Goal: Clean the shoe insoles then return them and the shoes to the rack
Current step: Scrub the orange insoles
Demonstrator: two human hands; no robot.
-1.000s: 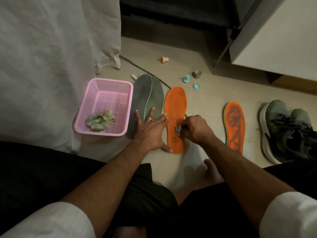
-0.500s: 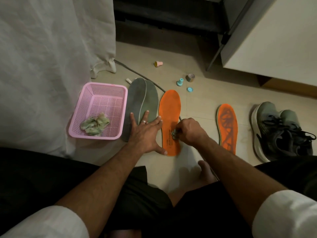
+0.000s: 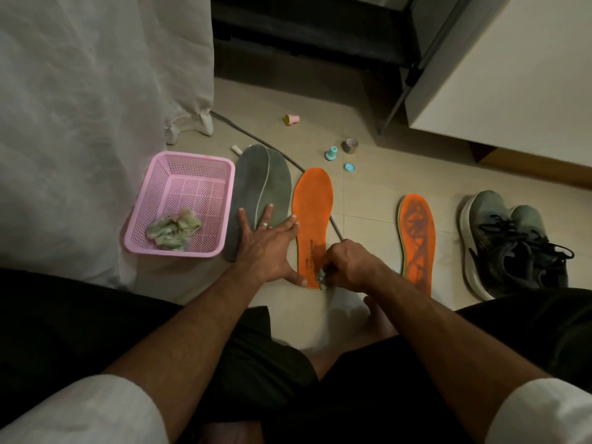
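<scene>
Now the right hand (image 3: 347,265) is pinching a small wipe (image 3: 321,278) in curled fingers, scrubbing the heel of the orange insole (image 3: 312,216) on the floor, while the left hand (image 3: 267,241) is lying flat, bracing it against sliding

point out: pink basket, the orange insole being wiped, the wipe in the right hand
pink basket (image 3: 153,200): head view, on its left mesh wall.
orange insole being wiped (image 3: 312,200): head view, on the bare forefoot area.
wipe (image 3: 321,278): head view, on the wad showing past the right hand (image 3: 350,264) fingers.
</scene>
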